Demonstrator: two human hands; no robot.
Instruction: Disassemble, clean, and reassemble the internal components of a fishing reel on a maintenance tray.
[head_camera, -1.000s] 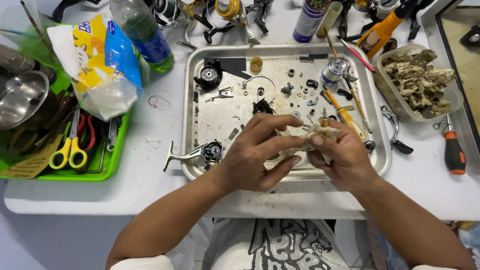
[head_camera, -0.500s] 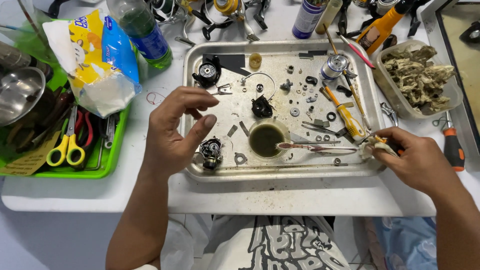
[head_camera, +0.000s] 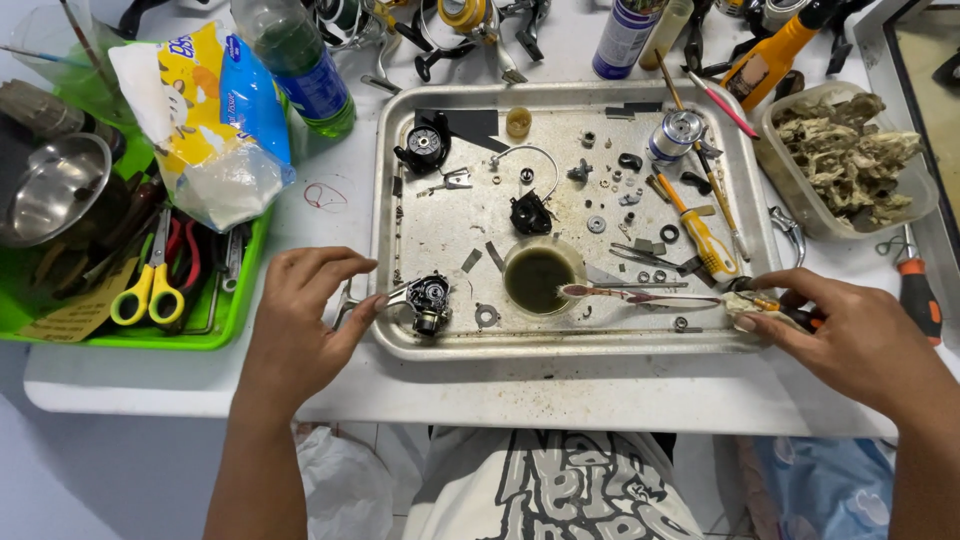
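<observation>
Down on the white table, a metal tray (head_camera: 400, 140) serves as the landmark. At the tray's near left corner the left hand (head_camera: 300, 330) rests with its fingers curled loosely, the thumb tip touching the reel body (head_camera: 428, 300), a small dark fishing-reel part lying just inside the tray's near rim; the hand is not clamped on it. At the tray's near right corner the right hand (head_camera: 850, 340) pinches a crumpled rag (head_camera: 745, 308) together with a thin tool whose shape I cannot make out. The two hands are well apart, one at each end of the tray's near edge. Near the middle of the tray stands a small cup of dark liquid (head_camera: 540, 278), and a brush (head_camera: 640, 296) lies just right of it, tip at the cup's rim. Loose washers, screws and a yellow-handled screwdriver (head_camera: 700, 225) lie scattered over the tray's right half. Left of the tray sits a green bin (head_camera: 235, 310) with yellow-handled scissors (head_camera: 145, 290). Right of the tray stands a clear tub of dirty rags (head_camera: 850, 160).
</observation>
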